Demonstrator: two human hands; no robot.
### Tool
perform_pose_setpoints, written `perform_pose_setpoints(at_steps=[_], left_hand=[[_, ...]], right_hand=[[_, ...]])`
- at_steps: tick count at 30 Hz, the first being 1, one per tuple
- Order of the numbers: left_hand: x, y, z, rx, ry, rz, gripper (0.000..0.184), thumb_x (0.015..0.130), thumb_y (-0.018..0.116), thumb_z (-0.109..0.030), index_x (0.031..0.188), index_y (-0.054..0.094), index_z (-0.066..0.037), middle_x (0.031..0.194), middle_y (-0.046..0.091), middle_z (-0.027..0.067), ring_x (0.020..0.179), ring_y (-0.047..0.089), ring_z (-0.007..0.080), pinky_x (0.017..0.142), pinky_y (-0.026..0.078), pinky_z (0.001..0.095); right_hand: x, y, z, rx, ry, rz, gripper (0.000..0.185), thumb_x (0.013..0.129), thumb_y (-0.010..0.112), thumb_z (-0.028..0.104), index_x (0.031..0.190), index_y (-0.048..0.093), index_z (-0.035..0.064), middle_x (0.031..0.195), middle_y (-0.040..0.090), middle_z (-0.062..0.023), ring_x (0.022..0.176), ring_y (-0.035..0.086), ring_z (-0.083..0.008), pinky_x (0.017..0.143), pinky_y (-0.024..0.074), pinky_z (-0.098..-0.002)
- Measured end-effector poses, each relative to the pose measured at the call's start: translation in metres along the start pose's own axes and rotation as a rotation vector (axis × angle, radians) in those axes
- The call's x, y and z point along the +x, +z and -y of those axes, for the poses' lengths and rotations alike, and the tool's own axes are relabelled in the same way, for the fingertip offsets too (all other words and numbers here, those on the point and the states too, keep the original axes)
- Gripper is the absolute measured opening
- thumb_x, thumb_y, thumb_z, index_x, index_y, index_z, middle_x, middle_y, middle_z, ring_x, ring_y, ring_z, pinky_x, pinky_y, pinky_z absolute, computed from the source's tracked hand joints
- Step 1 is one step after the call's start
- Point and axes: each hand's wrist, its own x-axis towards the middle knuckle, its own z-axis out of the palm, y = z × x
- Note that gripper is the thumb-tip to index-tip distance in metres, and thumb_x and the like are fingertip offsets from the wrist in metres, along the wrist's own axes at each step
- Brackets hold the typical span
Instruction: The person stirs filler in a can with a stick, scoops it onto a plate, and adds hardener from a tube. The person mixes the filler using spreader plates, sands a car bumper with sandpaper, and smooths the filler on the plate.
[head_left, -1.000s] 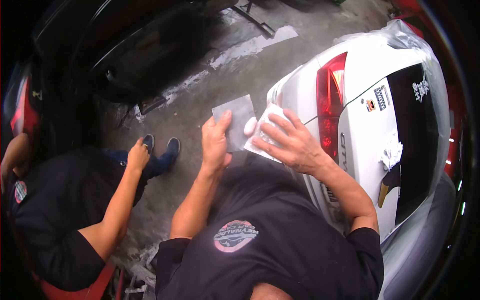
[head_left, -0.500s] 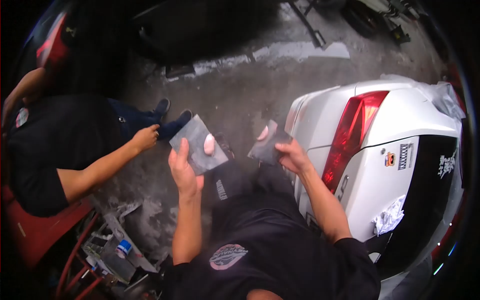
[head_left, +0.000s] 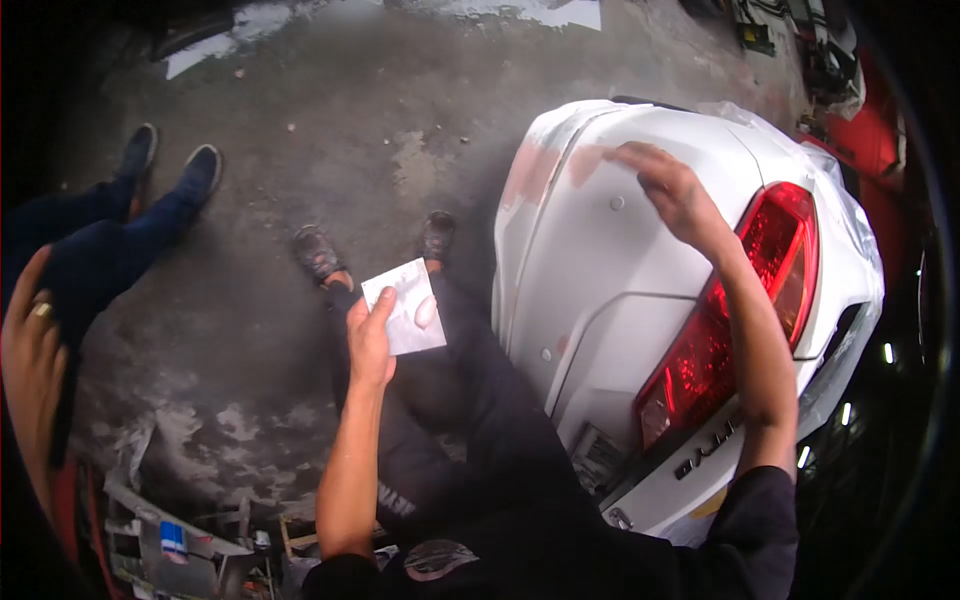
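My left hand [head_left: 371, 340] grips a flat, square mixing plate [head_left: 408, 338], thumb on top, over my thighs. A pale pink dollop of body filler [head_left: 425, 312] lies near the plate's right edge. Out over the rear corner of a white car [head_left: 625, 255], my right hand [head_left: 675, 192] has its fingers bent toward the bodywork. Its putty spreader, plain in the earlier view, is hidden or blurred now. Pinkish filler patches [head_left: 533, 175] mark the panel just left of those fingertips, on both sides of a panel seam.
The red tail light [head_left: 685, 355] sits below my right forearm. Another person's hand [head_left: 35, 360] and dark shoes [head_left: 195, 175] are at the left. Parts and a blue-and-white container [head_left: 173, 540] lie at the lower left. Plastic sheeting [head_left: 845, 215] covers the car's far side.
My view has turned toward the car's corner. My right hand has moved from near the mixing plate out to the panel. The left hand still holds the plate, now more level.
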Motion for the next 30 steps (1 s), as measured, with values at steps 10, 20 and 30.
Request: perform_pose_setpoints(at_steps=[10, 20, 30], left_hand=[[0.137, -0.047, 0.113, -0.026, -0.077, 0.015, 0.032, 0.106, 0.065, -0.021, 0.123, 0.069, 0.005, 0.114, 0.074, 0.0093, 0.103, 0.069, 0.0154, 0.093, 0.052, 0.0312], [0.178, -0.069, 0.151, -0.031, -0.144, 0.006, 0.032, 0.106, 0.065, -0.023, 0.121, 0.069, 0.005, 0.111, 0.075, 0.0084, 0.099, 0.070, 0.0147, 0.089, 0.053, 0.0304], [0.197, -0.060, 0.141, -0.070, -0.166, 0.004, 0.031, 0.106, 0.064, -0.021, 0.123, 0.068, 0.005, 0.114, 0.074, 0.0101, 0.101, 0.071, 0.0161, 0.091, 0.054, 0.0311]], right_hand=[[0.089, 0.103, -0.119, -1.010, -0.121, 0.673, 0.055, 0.103, 0.054, 0.012, 0.148, 0.059, 0.0418, 0.155, 0.052, -0.0006, 0.141, 0.048, -0.0283, 0.120, 0.0378, -0.0490], [0.112, 0.124, -0.152, -1.048, -0.283, 0.665, 0.050, 0.100, 0.060, 0.017, 0.145, 0.062, 0.0387, 0.149, 0.054, -0.0007, 0.138, 0.047, -0.0253, 0.111, 0.0422, -0.0445], [0.110, 0.119, -0.163, -0.980, -0.300, 0.685, 0.050, 0.097, 0.064, 0.020, 0.143, 0.063, 0.0369, 0.146, 0.055, -0.0025, 0.139, 0.047, -0.0261, 0.110, 0.0447, -0.0457]])
